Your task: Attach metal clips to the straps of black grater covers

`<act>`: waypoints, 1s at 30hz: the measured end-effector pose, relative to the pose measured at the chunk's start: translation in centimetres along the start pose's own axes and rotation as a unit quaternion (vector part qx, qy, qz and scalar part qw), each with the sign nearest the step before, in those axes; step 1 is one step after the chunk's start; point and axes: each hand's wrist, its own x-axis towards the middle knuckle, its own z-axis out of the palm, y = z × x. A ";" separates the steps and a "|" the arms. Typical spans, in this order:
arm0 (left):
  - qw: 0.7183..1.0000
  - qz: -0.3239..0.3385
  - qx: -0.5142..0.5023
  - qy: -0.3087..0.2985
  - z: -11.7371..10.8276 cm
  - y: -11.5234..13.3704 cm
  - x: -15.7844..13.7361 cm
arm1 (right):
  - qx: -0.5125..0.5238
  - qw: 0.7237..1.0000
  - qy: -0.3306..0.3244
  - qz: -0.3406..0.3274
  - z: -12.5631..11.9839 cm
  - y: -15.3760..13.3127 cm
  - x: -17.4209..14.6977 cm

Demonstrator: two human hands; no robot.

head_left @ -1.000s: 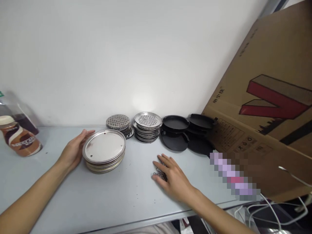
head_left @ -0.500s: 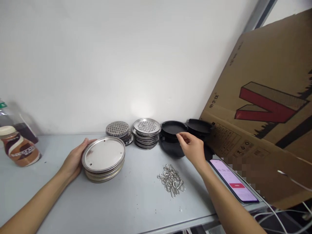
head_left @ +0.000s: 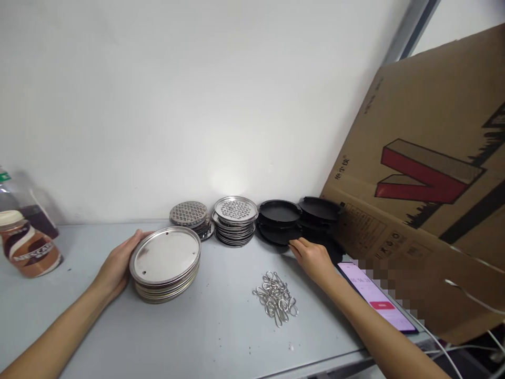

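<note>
My left hand (head_left: 118, 262) curves around the left side of a stack of round metal plates (head_left: 165, 258). The top plate is smooth, with a few small holes near its rim; the fingertips behind it are hidden. My right hand (head_left: 313, 258) is closed in a pinch at the front rim of a low black round dish (head_left: 278, 235). What lies between its fingertips, if anything, is not visible. Just in front of that hand lies a loose pile of metal wire clips (head_left: 276, 299).
Along the wall stand perforated metal discs (head_left: 188, 213), grater-like discs (head_left: 235, 210) and more black dishes (head_left: 320, 208). A Nescafé bottle (head_left: 31, 250) is far left. At right are a phone (head_left: 389, 310), a large cardboard box (head_left: 430, 210) and white cables (head_left: 437, 337).
My right hand has come down from the upper black dish to the rim of the lower front one, which appears flatter. My left hand stays at the plates. The view has shifted slightly.
</note>
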 end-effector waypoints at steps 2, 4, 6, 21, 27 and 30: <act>1.000 -0.003 0.002 0.009 0.1 0.1 0.0 | -0.004 1.000 0.010 0.006 0.1 0.3 0.7; 1.000 -0.007 0.003 0.018 0.1 0.1 -0.1 | -0.005 1.000 0.013 0.007 0.3 0.5 1.1; 1.000 -0.008 0.003 0.022 0.0 0.0 0.0 | -0.006 1.000 0.017 0.011 0.7 0.3 1.2; 0.999 0.019 0.000 -0.027 0.5 0.0 -0.7 | 0.054 0.998 0.028 0.028 2.0 -0.5 -0.3; 0.999 0.023 0.007 -0.031 0.9 0.3 -1.1 | 0.086 0.995 0.041 0.019 2.4 -0.1 -0.3; 0.999 0.025 0.008 -0.033 0.9 0.4 -1.1 | 0.099 0.993 0.058 0.025 2.4 0.0 -0.4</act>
